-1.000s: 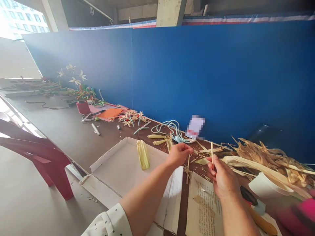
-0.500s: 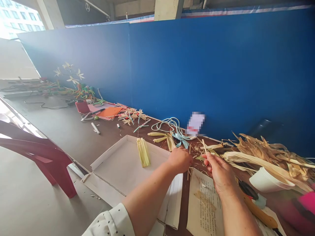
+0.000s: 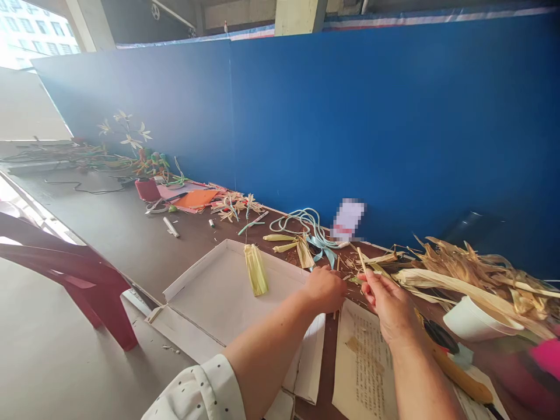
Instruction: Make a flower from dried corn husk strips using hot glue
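My right hand pinches a short, thin, pale stick that points up from the fingertips. My left hand is low over the table beside it, back of the hand upward and fingers curled; whatever they grip is hidden. Just behind the left hand lie pieces of dried corn husk and a light blue ribbon. A pale green strip of husk rests in the open white cardboard box under my left arm. Beneath my right wrist is a printed sheet.
Dried husks pile up at right beside a white bowl. A yellow-handled tool lies near my right forearm. Pale blue cord and orange paper are further back. A blue partition borders the table; a red chair stands left.
My left hand has shifted slightly right and down, closer to the right hand. The stick in my right hand has moved slightly left.
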Tool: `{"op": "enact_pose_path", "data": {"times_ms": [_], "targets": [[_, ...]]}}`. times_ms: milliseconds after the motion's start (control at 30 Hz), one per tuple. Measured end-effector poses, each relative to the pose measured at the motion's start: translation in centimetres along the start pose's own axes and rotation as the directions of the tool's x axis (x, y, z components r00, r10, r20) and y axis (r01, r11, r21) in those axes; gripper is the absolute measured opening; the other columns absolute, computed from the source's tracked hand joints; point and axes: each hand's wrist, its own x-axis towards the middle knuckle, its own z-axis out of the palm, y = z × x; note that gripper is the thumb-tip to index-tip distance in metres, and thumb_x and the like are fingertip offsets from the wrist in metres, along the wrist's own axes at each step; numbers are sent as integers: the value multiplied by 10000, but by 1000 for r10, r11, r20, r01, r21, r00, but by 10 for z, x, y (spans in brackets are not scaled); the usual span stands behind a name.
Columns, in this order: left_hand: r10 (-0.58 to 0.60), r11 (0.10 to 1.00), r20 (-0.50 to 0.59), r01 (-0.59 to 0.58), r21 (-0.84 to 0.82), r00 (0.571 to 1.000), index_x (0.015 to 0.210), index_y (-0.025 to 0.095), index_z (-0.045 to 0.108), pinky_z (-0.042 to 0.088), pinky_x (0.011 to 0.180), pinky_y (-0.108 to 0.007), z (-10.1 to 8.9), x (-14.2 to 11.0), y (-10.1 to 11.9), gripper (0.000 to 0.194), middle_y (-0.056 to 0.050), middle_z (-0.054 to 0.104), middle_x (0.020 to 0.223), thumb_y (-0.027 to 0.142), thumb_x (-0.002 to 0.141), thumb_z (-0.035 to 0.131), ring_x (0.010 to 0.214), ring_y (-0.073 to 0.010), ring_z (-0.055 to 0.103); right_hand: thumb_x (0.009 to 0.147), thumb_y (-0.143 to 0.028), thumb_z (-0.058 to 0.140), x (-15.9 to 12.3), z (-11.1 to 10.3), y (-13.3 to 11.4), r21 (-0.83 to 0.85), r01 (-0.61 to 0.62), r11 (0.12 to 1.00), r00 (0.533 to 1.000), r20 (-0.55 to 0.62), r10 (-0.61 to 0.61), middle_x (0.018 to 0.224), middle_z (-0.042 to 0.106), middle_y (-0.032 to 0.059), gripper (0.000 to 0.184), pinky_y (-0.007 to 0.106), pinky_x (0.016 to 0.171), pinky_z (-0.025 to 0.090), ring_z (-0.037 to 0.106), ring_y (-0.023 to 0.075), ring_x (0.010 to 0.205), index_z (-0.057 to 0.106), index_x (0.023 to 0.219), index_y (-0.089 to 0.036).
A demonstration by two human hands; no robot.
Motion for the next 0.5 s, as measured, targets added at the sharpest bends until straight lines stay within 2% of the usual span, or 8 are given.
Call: {"op": "enact_pose_path", "data": {"times_ms": [67,133,200,233,300,400,500], "targets": [[-11,995,-70,4,-98,997,795,189,717,443,746,-326,1,1,-1,208,-77,675,851,249,767,520,835,-214,568,534,-602,779,1,-1,0,-26,3,1000,1000,-15,-4,560,515,-17,467,211,383,232,348,58,450,697,706,-176],[-82,960,-113,48,-277,990,768,198,715,427,718,-304,-1,2,-2,196,-50,670,787,285,761,540,776,-185,561,536,-606,773,2,-2,0,-51,-4,999,1000,-29,2,569,518,-14,460,223,384,224,347,68,453,703,713,-187],[-223,839,-81,149,-524,971,758,198,714,403,649,-273,-4,4,-5,192,-22,655,727,341,741,587,695,-150,542,545,-605,765,2,-3,1,-56,-18,998,999,-35,16,572,516,-12,447,230,389,222,352,79,459,706,723,-198],[-305,732,-35,211,-648,952,763,193,714,385,613,-260,-6,6,-7,202,-12,648,713,365,725,615,656,-133,527,551,-603,760,2,-3,1,-56,-24,998,999,-38,22,572,515,-10,440,234,394,226,357,85,463,706,726,-203],[-420,456,66,273,-847,905,782,166,709,352,566,-240,-9,8,-12,259,-5,626,679,400,674,684,595,-101,483,567,-598,750,1,-3,0,-64,-32,997,998,-47,29,581,521,-7,422,241,406,238,368,95,474,705,732,-212],[-479,60,140,191,-980,866,769,126,685,318,543,-215,-13,9,-18,352,-10,608,674,430,606,754,566,-63,430,580,-587,742,0,-1,-1,-71,-40,997,997,-64,35,594,533,-2,397,250,414,243,373,102,480,702,731,-222],[-432,-209,174,90,-974,885,763,110,659,312,542,-193,-14,8,-20,405,-27,625,730,415,541,809,577,-42,427,578,-560,750,-2,1,-3,-23,-45,999,998,-44,44,608,540,-3,367,251,408,236,369,99,477,703,733,-230]]}}
